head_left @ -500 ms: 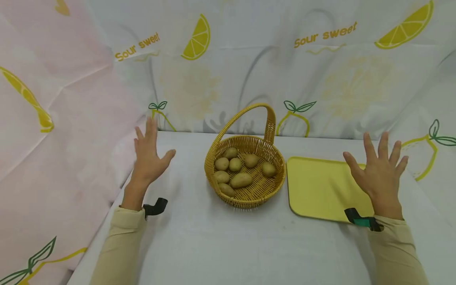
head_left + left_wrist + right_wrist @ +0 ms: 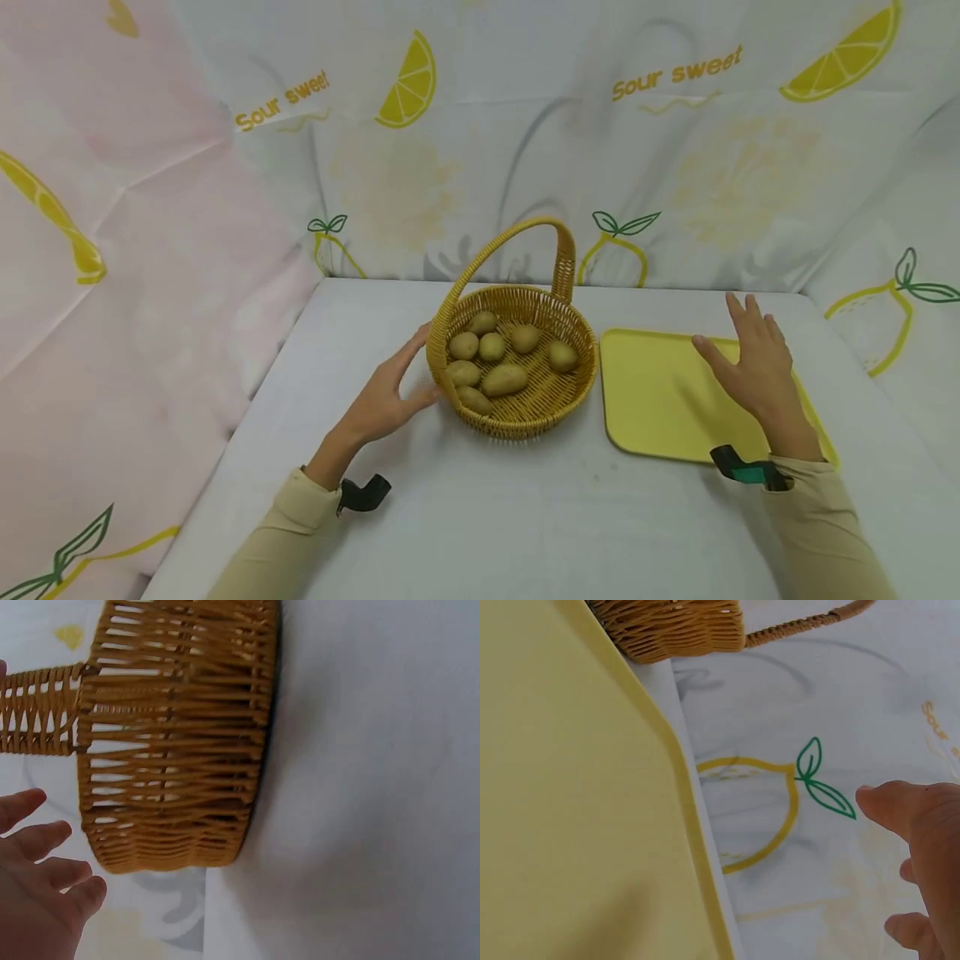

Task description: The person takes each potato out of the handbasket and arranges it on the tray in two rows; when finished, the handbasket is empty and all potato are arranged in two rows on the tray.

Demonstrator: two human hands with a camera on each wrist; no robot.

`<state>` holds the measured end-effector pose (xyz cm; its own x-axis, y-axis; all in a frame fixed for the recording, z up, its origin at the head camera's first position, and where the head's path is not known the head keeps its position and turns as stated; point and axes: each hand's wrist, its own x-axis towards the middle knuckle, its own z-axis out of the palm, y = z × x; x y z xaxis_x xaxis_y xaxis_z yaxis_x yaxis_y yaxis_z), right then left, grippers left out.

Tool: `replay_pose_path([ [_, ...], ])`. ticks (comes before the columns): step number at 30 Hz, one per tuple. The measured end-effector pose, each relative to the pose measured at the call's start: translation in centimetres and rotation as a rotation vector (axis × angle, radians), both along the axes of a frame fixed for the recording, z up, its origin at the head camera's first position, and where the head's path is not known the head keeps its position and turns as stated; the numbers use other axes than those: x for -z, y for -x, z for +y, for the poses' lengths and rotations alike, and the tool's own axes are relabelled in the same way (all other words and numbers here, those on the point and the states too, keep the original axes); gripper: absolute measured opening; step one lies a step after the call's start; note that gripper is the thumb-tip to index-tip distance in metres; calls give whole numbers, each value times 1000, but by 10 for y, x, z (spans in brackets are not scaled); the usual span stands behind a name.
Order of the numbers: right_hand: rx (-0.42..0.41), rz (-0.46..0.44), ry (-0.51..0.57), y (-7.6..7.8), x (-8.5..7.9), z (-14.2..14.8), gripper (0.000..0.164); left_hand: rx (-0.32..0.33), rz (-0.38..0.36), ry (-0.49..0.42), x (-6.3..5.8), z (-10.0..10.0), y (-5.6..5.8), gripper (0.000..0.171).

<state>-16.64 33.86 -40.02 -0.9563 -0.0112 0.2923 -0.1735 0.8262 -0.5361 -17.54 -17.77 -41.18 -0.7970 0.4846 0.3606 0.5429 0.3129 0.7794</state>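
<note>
A round wicker basket (image 2: 517, 429) with a tall arched handle stands mid-table, holding several potatoes (image 2: 506, 380) mostly on its left side. My left hand (image 2: 378, 404) is at the basket's left side, thumb and fingers spread toward the wall and the handle's base. In the left wrist view, the fingers (image 2: 45, 840) show a small gap from the woven wall (image 2: 172, 750). My right hand (image 2: 757, 371) hovers over the yellow tray (image 2: 652, 400), fingers spread and holding nothing. The right wrist view shows its thumb (image 2: 889, 806) above the tray's far side.
The tray lies right of the basket, almost against it. A white cloth (image 2: 525, 525) covers the table. Behind and at the left hang curtains (image 2: 480, 150) printed with lemons. Dark cameras (image 2: 363, 493) are strapped to both wrists.
My left hand has moved right and down from the table's left edge to the basket's side. My right hand has shifted slightly left over the tray. Basket and potatoes stay in place.
</note>
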Motion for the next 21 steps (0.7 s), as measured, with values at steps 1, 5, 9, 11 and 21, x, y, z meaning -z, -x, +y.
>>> replay_pose_path([
  [1, -11, -1, 10, 1, 1, -1, 80, -11, 16, 24, 4, 3, 0, 86],
  [5, -59, -11, 36, 6, 5, -7, 79, -49, 45, 47, 17, 15, -1, 92],
  [9, -111, -16, 74, 9, 10, -14, 77, -106, 91, 9, 24, 23, -5, 85],
  [11, -131, -14, 97, 10, 11, -20, 76, -139, 130, -2, 26, 25, -8, 82],
  [21, -152, -37, 154, 18, 3, -52, 74, -216, 291, -43, 30, 28, -19, 51],
])
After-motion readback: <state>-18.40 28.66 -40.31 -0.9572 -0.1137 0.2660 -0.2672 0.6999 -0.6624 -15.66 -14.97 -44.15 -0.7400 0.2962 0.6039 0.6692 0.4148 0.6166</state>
